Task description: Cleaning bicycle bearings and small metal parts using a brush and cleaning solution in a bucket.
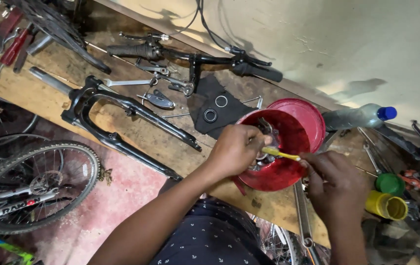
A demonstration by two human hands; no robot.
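long worn wooden workbench (136, 135) | black metal bicycle fork (121, 122) lying on it, well left of bowl | round red plastic bowl (283, 169) at bench front edge | left hand (234, 149) over bowl's left rim, fingers curled round small metal part (267, 128) | right hand (335, 184) just right of bowl, fingers pinching yellow-handled brush (281, 154), tip inside bowl

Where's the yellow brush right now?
In the head view, right of centre: the brush lies across the red bowl, its handle end in the right hand, its head by the metal part held by the left hand.
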